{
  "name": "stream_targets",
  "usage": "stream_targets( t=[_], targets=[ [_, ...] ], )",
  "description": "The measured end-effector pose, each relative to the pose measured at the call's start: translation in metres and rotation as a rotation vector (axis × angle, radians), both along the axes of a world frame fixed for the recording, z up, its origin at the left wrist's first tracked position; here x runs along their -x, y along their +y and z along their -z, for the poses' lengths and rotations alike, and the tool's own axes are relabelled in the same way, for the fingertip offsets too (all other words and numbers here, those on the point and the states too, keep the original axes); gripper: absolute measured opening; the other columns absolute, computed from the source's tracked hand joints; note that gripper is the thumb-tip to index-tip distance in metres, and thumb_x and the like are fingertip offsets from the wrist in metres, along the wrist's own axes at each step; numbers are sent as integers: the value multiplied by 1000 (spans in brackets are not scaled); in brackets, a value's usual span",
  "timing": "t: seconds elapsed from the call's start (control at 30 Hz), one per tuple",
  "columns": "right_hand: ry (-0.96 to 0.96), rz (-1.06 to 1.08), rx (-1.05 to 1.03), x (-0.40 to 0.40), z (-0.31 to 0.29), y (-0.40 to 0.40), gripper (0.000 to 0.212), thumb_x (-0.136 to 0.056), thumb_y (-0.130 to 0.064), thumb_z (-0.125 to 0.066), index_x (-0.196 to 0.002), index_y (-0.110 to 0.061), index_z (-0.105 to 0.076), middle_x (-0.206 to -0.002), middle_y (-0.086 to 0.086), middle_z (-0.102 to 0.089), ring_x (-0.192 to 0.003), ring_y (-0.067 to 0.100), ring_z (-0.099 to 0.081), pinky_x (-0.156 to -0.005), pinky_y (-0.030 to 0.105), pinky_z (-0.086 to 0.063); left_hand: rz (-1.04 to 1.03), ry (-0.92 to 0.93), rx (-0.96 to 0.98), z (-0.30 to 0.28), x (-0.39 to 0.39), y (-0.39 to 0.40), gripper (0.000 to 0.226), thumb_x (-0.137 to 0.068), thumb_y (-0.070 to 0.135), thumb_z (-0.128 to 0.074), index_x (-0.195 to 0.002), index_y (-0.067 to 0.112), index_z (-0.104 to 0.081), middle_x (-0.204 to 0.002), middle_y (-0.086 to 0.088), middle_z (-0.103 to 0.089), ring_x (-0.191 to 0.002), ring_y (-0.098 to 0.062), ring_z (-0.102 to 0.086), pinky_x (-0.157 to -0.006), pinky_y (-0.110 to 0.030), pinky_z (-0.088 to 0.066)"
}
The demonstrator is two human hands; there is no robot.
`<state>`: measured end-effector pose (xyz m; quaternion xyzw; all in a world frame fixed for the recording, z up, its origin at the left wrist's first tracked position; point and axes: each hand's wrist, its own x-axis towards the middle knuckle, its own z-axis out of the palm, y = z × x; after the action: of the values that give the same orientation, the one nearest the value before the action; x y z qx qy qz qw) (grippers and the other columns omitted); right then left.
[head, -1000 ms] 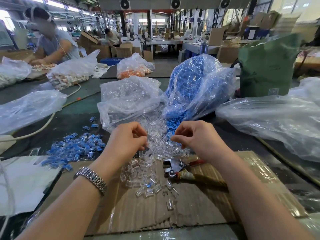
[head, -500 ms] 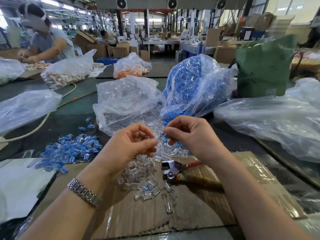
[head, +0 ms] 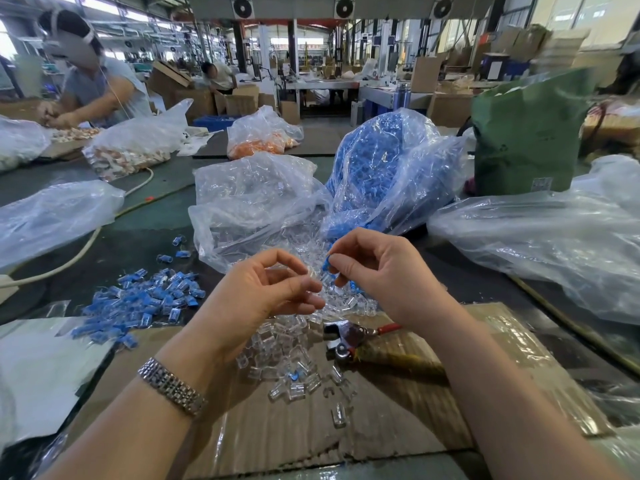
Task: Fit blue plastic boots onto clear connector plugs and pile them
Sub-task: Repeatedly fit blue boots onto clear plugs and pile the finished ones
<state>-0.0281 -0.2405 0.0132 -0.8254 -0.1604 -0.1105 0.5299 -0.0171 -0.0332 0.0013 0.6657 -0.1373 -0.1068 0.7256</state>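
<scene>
My left hand (head: 263, 292) pinches a clear connector plug (head: 311, 276) between thumb and fingertips. My right hand (head: 377, 268) pinches a small blue boot (head: 326, 263) just to the right of the plug; the two parts are close but apart. Both hands hover over a heap of loose clear plugs (head: 294, 341) spilling from a clear bag (head: 252, 202). A bag of blue boots (head: 384, 174) lies behind my right hand. A pile of fitted blue-and-clear pieces (head: 145, 299) sits to the left.
Red-handled pliers (head: 349, 337) lie on the cardboard sheet (head: 381, 427) under my right wrist. Large plastic bags (head: 540, 244) lie at right and left. A green bag (head: 526, 133) stands at back right. A white cable (head: 79, 247) runs at left. A person works at the far left.
Both hands have risen from the plug heap. The left now holds a clear plug and the right a blue boot, brought close together.
</scene>
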Motion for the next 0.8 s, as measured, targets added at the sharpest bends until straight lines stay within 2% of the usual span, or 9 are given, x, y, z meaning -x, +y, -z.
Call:
stream_targets(
  t=[0.1, 0.27, 0.37, 0.43, 0.53, 0.67, 0.8],
  targets=[
    [-50, 0, 12, 3, 0, 4, 5, -94, -20, -72, -91, -24, -71, -79, -6, -73, -74, 10, -71, -77, 25, -58, -39, 45, -5, -2, 0, -2, 18, -90, 11, -66, -102, -2, -61, -94, -25, -75, -85, -36, -77, -66, -28, -62],
    [-191, 31, 179, 6, 4, 12, 5, -92, -21, -74, -89, -24, -71, -78, -12, -68, -76, 7, -66, -71, 18, -51, -20, 54, -60, -4, 2, -1, 15, -99, 11, -59, -103, -3, -63, -91, -22, -76, -83, -36, -76, -65, -28, -61],
    [-269, 37, 295, 6, 6, 16, 3, -92, -20, -73, -90, -20, -71, -83, -9, -66, -77, 8, -64, -73, 26, -53, -21, 32, -112, -3, 3, -1, 15, -100, 12, -58, -101, -2, -64, -87, -20, -76, -80, -35, -76, -63, -26, -60],
    [-249, 39, 315, 7, 7, 16, 4, -93, -20, -72, -90, -21, -69, -81, -9, -67, -77, 7, -65, -74, 31, -55, -12, 40, -104, -3, 4, -1, 16, -98, 13, -61, -101, -2, -65, -88, -21, -76, -81, -36, -76, -64, -27, -60],
    [-185, 55, 246, 7, 6, 14, 6, -94, -19, -70, -89, -22, -68, -76, -9, -70, -74, 7, -67, -73, 34, -57, 53, 64, -23, -6, 5, 3, 29, -85, 16, -74, -106, -3, -67, -94, -22, -75, -84, -33, -76, -68, -27, -60],
    [-71, 10, 15, 8, -2, 10, 5, -94, -16, -71, -92, -20, -71, -82, -5, -75, -80, 11, -73, -81, 38, -61, -2, -32, -104, -10, 5, 8, 24, -74, 18, -79, -98, 19, -79, -90, -8, -76, -77, -19, -72, -66, -22, -57],
    [-68, -22, 22, 11, -3, 13, 2, -93, -18, -72, -93, -20, -72, -82, -5, -74, -81, 11, -71, -81, 34, -60, -4, -41, 1, -9, 6, 4, 20, -75, 12, -77, -95, 10, -78, -96, -18, -77, -85, -26, -77, -72, -23, -59]
  ],
)
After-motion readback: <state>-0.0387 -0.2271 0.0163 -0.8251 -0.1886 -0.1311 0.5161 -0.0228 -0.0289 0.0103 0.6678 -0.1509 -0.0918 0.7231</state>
